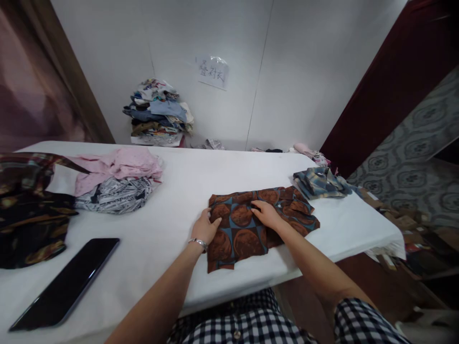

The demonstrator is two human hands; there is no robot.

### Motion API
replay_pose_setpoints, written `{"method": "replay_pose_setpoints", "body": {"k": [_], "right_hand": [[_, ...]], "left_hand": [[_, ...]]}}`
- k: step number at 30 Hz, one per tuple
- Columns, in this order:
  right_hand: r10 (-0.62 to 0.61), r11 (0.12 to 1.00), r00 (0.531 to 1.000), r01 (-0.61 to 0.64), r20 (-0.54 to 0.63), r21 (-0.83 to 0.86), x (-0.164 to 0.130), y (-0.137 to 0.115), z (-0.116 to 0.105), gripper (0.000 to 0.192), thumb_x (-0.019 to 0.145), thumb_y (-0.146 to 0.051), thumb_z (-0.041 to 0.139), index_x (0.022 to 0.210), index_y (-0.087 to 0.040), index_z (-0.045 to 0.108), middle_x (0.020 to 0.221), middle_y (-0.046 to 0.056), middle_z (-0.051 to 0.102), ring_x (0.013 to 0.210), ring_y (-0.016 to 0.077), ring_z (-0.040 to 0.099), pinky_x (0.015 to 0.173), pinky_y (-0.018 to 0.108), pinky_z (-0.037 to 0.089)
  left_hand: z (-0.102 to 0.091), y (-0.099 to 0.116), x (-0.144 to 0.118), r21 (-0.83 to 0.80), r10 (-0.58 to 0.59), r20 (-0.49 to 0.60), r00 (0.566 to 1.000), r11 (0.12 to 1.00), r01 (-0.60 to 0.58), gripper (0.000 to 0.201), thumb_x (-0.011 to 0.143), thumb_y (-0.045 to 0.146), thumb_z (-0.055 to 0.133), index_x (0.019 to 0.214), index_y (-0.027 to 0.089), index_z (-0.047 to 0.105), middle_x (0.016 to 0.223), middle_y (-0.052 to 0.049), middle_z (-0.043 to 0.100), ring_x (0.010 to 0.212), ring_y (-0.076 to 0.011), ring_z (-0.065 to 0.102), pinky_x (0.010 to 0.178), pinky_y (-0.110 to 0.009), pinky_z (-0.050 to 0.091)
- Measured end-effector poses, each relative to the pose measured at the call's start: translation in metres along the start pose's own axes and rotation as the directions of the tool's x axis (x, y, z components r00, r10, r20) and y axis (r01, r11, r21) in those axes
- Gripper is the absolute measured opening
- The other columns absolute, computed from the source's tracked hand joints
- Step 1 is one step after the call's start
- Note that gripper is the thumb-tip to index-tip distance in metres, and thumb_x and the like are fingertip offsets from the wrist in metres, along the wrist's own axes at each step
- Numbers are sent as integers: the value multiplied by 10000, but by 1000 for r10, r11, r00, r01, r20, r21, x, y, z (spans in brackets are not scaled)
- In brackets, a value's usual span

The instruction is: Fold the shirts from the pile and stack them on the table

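Observation:
A brown garment [247, 236] printed with large round shapes on blue lies partly folded on the white table [172, 239], near its front edge. My left hand [205, 228] grips the garment's left edge, fingers curled over the cloth; a metal bracelet circles that wrist. My right hand [266, 213] rests flat on top of the garment, fingers spread and pointing left.
A folded blue plaid cloth [320, 183] lies at the right. Pink [120, 167] and grey printed clothes [116, 195] are piled at the left, beside a dark patterned garment [28, 210]. A black phone [68, 282] lies front left. A stack of clothes [158, 114] stands by the wall.

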State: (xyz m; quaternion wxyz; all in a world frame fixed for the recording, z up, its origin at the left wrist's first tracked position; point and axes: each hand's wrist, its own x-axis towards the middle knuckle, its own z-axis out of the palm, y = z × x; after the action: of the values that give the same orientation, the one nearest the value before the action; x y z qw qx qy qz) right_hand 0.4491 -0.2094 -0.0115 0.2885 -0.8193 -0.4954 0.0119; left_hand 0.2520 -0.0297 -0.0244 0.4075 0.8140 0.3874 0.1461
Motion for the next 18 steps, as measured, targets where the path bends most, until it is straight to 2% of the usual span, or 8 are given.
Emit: {"method": "replay_pose_setpoints", "body": {"k": [3, 5, 8, 11, 15, 18], "right_hand": [[43, 988, 981, -14, -187, 155, -9, -7, -2, 357, 833, -264, 539, 1164, -185, 647, 1251, 118, 611, 1207, 242, 525, 1074, 442, 370], [129, 931, 969, -45, -209, 362, -17, -19, 5, 387, 841, -304, 535, 1207, -213, 620, 1282, 99, 594, 1221, 233, 518, 1078, 448, 370], [235, 722, 972, -168, -10, 672, -26, -44, 27, 498, 815, -369, 588, 1296, -251, 545, 1336, 79, 557, 1231, 229, 520, 1059, 444, 398], [194, 579, 971, -227, 139, 783, -24, -69, 49, 601, 764, -373, 663, 1335, -279, 501, 1392, 64, 505, 1276, 222, 477, 1094, 440, 353], [158, 461, 960, -279, 231, 843, -9, -99, 64, 609, 750, -354, 694, 1325, -302, 502, 1370, 59, 526, 1289, 212, 460, 1106, 446, 325], [144, 355, 925, -381, 353, 854, 1, -119, 69, 598, 742, -348, 711, 1306, -293, 519, 1336, 72, 552, 1246, 211, 499, 1094, 441, 336]], "left_hand": [[3, -2, 2, -58, 14, -7, 1000, 998, -15, 492, 798, 296, 605, 1254, 151, 490, 1196, -155, 631, 1114, -250, 591, 924, -349, 449], [4, -2, 4, -182, -3, -5, 1000, 983, 2, 452, 799, 256, 598, 1228, 153, 501, 1196, -143, 635, 1072, -223, 614, 902, -327, 468], [-3, 2, 9, -327, -62, 4, 998, 943, 60, 406, 786, 202, 590, 1184, 150, 527, 1107, -122, 674, 930, -193, 661, 806, -302, 513], [-25, 8, 15, -368, -93, -52, 994, 928, 67, 394, 748, 169, 602, 1139, 157, 554, 1016, -88, 698, 855, -176, 672, 743, -278, 529], [-69, 7, 21, -235, -67, -166, 984, 972, 26, 407, 708, 170, 612, 1113, 160, 572, 910, -52, 707, 794, -166, 670, 704, -258, 524], [-100, 3, 22, -73, -63, -182, 981, 996, 50, 461, 689, 189, 624, 1144, 152, 560, 856, -44, 705, 754, -170, 665, 680, -258, 516]]}}
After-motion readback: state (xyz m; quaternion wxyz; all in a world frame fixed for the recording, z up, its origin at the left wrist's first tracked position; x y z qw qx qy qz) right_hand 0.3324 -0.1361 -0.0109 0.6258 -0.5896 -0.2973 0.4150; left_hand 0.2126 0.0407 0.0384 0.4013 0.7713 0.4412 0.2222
